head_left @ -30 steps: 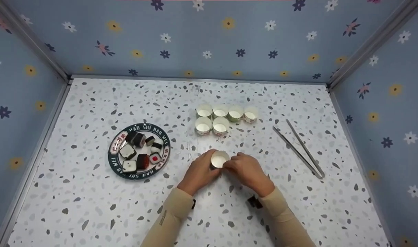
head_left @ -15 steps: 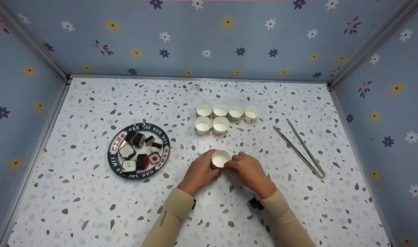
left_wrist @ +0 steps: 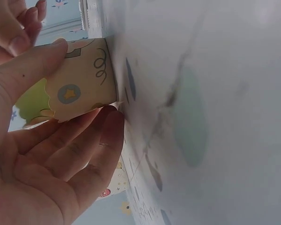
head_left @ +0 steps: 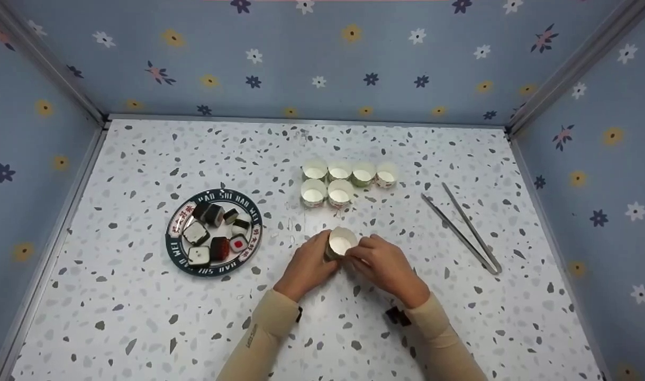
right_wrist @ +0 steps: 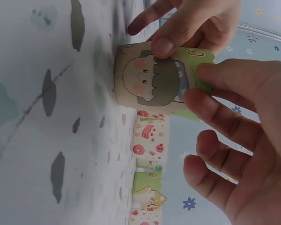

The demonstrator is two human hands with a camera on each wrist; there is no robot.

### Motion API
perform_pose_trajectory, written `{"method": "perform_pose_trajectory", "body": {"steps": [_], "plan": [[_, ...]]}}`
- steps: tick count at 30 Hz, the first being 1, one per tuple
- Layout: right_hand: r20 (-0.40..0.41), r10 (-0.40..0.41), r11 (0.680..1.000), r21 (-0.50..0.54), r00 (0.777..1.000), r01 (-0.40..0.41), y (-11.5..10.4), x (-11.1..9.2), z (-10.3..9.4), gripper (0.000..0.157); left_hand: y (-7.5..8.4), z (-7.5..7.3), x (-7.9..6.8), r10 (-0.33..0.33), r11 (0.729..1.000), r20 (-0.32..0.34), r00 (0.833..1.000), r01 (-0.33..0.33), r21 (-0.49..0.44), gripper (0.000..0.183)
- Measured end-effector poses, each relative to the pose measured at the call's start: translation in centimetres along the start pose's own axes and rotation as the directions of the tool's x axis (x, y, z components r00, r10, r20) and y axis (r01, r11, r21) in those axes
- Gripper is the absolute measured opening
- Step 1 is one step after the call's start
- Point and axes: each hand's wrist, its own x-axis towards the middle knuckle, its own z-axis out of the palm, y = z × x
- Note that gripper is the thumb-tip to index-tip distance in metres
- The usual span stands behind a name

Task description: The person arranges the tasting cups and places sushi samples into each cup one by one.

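My left hand (head_left: 307,267) holds a tan paper baking cup (left_wrist: 84,84), printed with a cartoon face in the right wrist view. The thumb lies on one side and the fingers curl round the other. From its scalloped rim sticks out a green paper baking cup (left_wrist: 32,102), which appears nested inside. With thumb and index finger, my right hand (head_left: 383,267) pinches the green rim; its other fingers are loosely bent and hold nothing. The tan cup's base is at or just above the tabletop. The head view looks down into the white inside of the upper cup.
Several paper baking cups (head_left: 340,194) stand in two rows behind my hands. At left lies a round plate (head_left: 171,248) bearing several sushi pieces (head_left: 220,247). Metal tongs (head_left: 462,233) lie at right with their arms spread. Flowered panels (head_left: 322,58) border the speckled table (head_left: 142,317).
The upper cup's rim has shifted slightly up and away, and more of its side shows. My right hand has moved slightly with it; my left hand stays almost still.
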Motion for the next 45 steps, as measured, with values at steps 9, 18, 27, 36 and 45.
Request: {"method": "perform_pose_trajectory", "body": {"steps": [9, 18, 27, 36, 45], "plan": [[-0.249, -0.06, 0.996, -0.072, 0.967, 0.044, 1.6, 2.1, -2.8, 0.005, 0.0, -0.1, 0.4, 0.006, 1.0, -0.021, 1.0, -0.006, -0.02, 0.054], [-0.119, 0.189, 0.967, -0.149, 0.975, -0.206, 6.0, 4.8, -1.8, 0.006, 0.0, 0.1, 0.3, -0.012, 1.0, -0.006, 1.0, 0.012, -0.025, 0.057], [-0.032, 0.317, 0.929, -0.194, 0.948, -0.317, 7.7, 5.2, 0.4, 0.018, 0.0, 0.2, 0.2, -0.007, 1.0, 0.004, 1.0, 0.007, -0.002, 0.058], [0.007, 0.369, 0.918, -0.162, 0.929, -0.363, 8.0, 5.4, 0.5, 0.007, 0.0, 0.1, 0.2, 0.029, 1.0, 0.002, 1.0, -0.029, -0.007, 0.06], [-0.116, 0.285, 0.939, -0.165, 0.951, -0.302, 6.0, 4.5, -0.3, 0.011, -0.2, 0.2, 0.1, 0.024, 1.0, -0.004, 1.0, -0.024, -0.009, 0.059]]}}
